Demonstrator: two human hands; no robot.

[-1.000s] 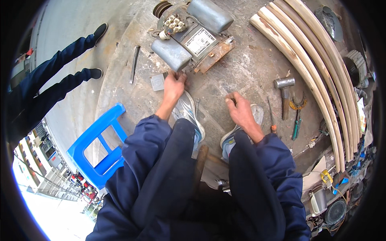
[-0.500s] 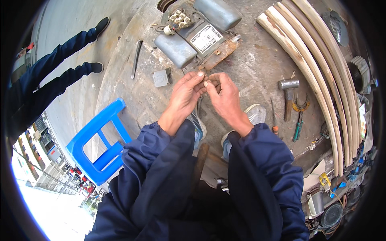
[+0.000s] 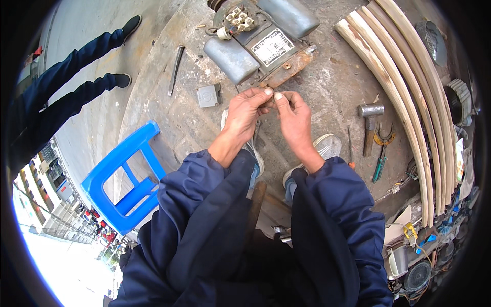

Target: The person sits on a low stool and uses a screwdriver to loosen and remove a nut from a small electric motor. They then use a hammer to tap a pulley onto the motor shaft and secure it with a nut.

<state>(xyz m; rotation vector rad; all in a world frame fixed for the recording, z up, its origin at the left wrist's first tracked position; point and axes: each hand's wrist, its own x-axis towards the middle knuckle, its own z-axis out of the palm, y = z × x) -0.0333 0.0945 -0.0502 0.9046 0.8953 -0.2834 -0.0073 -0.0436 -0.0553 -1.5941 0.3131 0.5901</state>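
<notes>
Both hands meet in front of me, fingertips pinched close together. My left hand (image 3: 245,113) is closed, thumb pressed to its fingers. My right hand (image 3: 295,120) is closed too, its thumb against the bent index finger. Whatever they pinch is too small to make out. Just beyond the fingertips lies an old electric motor (image 3: 255,43) with two grey cylindrical housings, a label plate, an exposed terminal block (image 3: 239,20) and a rusty mounting foot (image 3: 289,67). A small grey square cover (image 3: 208,95) rests on the ground left of my hands.
A flat metal bar (image 3: 176,70) lies to the left, near a blue plastic stool (image 3: 123,179). On the right are a hammer (image 3: 370,110), a screwdriver (image 3: 350,148), green-handled pliers (image 3: 380,166) and long wooden poles (image 3: 399,87). Another person's legs (image 3: 76,66) stand at far left.
My hands have shifted slightly right in the picture, and the right hand's fingers are more upright. The ground things have shifted slightly in view. Both hands stay pinched together.
</notes>
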